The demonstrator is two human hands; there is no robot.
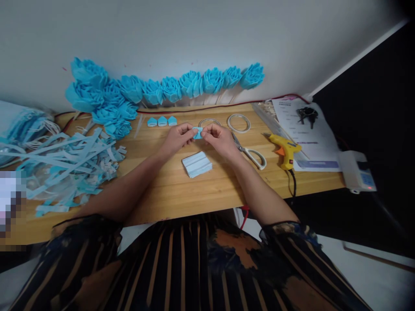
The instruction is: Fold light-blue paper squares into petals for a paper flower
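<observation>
A small blue piece (pixel 197 132) is pinched between my two hands above the table. My left hand (pixel 180 136) has its fingers closed on the left edge of the piece, and my right hand (pixel 216 136) grips its right edge. Just below them on the wood lies a stack of pale rectangular pieces (pixel 197 164). Several small folded blue pieces (pixel 162 121) sit in a row to the left of my hands. A roll of tape (pixel 209 123) is partly hidden behind my right hand.
Blue flowers (pixel 191 83) line the wall. Cut strips (pixel 71 166) cover the left side. To the right are another tape roll (pixel 239 123), scissors (pixel 254 156), a yellow glue gun (pixel 285 150), keys (pixel 307 115) on paper (pixel 311 151) and a white power box (pixel 356 172).
</observation>
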